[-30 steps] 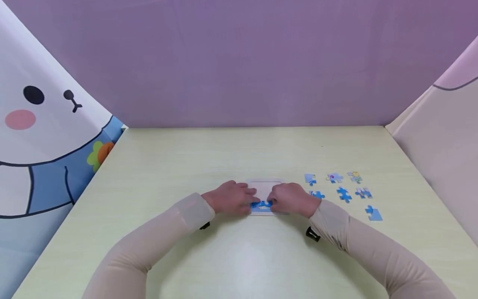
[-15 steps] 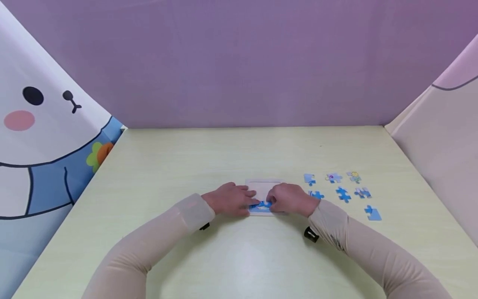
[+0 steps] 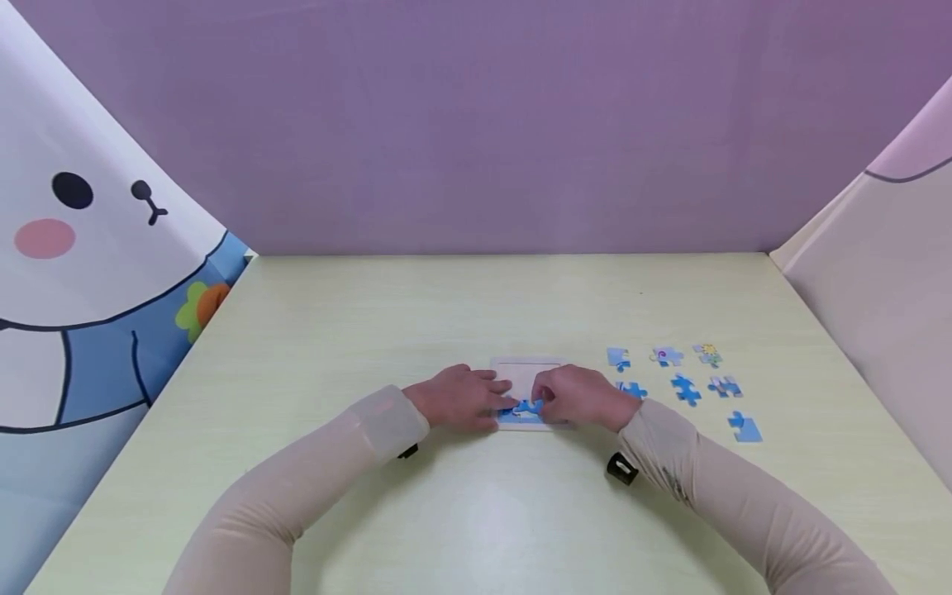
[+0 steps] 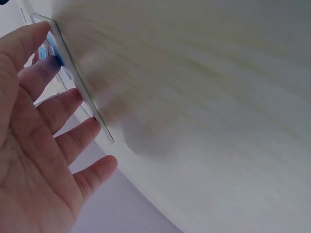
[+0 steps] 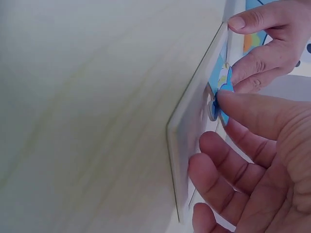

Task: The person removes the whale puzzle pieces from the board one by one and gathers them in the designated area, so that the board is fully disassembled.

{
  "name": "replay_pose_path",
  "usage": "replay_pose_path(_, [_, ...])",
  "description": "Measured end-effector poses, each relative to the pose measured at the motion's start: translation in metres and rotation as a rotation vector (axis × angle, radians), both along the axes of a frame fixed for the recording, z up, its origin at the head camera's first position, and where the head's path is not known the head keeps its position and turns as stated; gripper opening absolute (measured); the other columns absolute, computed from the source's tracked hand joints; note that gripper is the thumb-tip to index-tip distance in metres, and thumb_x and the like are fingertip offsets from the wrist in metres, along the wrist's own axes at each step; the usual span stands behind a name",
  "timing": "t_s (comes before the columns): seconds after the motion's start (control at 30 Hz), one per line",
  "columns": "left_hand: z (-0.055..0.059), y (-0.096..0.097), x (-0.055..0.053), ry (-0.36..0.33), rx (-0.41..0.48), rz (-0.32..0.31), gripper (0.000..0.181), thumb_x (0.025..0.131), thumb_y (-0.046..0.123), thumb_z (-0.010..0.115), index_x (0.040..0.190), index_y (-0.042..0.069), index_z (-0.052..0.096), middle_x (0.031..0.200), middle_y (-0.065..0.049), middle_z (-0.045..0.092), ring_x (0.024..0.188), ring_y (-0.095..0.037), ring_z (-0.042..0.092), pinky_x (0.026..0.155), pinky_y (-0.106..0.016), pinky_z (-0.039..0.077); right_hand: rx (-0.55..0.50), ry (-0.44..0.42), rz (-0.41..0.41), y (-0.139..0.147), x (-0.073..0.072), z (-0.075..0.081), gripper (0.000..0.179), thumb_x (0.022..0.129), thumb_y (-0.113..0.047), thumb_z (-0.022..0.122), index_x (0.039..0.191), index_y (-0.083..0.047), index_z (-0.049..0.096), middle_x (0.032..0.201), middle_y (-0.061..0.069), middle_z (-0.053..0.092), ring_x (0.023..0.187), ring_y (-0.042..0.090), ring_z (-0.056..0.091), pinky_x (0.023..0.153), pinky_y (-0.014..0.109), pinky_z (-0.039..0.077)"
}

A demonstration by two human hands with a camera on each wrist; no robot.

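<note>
A shallow white puzzle tray (image 3: 513,361) lies mid-table, with blue picture pieces (image 3: 524,418) along its near side. My left hand (image 3: 455,398) rests at the tray's left side, fingers spread. In the left wrist view its fingertips (image 4: 90,127) lie along the tray's edge. My right hand (image 3: 583,397) is over the tray's right part. Its thumb and index finger pinch a blue jigsaw piece (image 5: 212,111), seen tilted in the right wrist view, while the other fingers curl loosely by the tray. The fingers partly cover this piece.
Several loose jigsaw pieces lie to the right of the tray, among them a sun-patterned one (image 3: 708,355), a blue one (image 3: 686,389) and a pale blue one (image 3: 746,427) nearest the front. A purple cloth wall (image 3: 476,132) stands behind the table; printed cloth (image 3: 97,273) borders the left side.
The fingers of my right hand shift slightly over the tray, showing a little more of the blue pieces. My left hand stays at the left side.
</note>
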State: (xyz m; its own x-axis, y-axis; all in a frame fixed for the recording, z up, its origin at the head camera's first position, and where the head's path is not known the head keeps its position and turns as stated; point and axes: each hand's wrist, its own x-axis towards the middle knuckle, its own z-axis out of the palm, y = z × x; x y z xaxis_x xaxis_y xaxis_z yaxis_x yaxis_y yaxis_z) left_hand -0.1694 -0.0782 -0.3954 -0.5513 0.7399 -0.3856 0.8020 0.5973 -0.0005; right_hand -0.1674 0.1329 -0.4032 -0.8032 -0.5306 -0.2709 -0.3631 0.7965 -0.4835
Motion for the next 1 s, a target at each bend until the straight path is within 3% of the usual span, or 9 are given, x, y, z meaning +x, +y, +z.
replay_pose_path(0.1, [-0.001, 0.000, 0.000, 0.005, -0.003, -0.003, 0.047, 0.098, 0.038, 0.050, 0.144, 0.027, 0.046, 0.150, 0.000, 0.039, 0.137, -0.026, 0.036, 0.103, -0.046, 0.038, -0.044, -0.018, -0.016, 0.001, 0.001, 0.000, 0.001, 0.088, -0.012, 0.067, 0.089, -0.013, 0.066, 0.071, -0.006, 0.058, 0.066, 0.011, 0.051, 0.061, 0.028, 0.042])
replay_pose_path(0.43, [-0.002, 0.000, 0.001, 0.005, -0.008, 0.001, 0.047, 0.099, 0.039, 0.050, 0.144, 0.029, 0.045, 0.150, 0.001, 0.037, 0.138, -0.025, 0.035, 0.105, -0.045, 0.037, -0.194, -0.026, -0.009, 0.006, 0.004, -0.003, 0.008, 0.090, -0.007, 0.064, 0.083, -0.012, 0.064, 0.073, -0.005, 0.057, 0.067, 0.011, 0.050, 0.064, 0.027, 0.043])
replay_pose_path(1.0, [-0.004, -0.003, -0.002, -0.032, 0.011, 0.028, 0.047, 0.099, 0.037, 0.051, 0.145, 0.029, 0.045, 0.152, 0.002, 0.035, 0.140, -0.024, 0.031, 0.104, -0.046, 0.037, -0.209, -0.009, -0.038, 0.016, 0.005, 0.000, 0.006, 0.089, -0.006, 0.063, 0.083, -0.010, 0.064, 0.078, -0.004, 0.062, 0.071, 0.013, 0.052, 0.069, 0.030, 0.046])
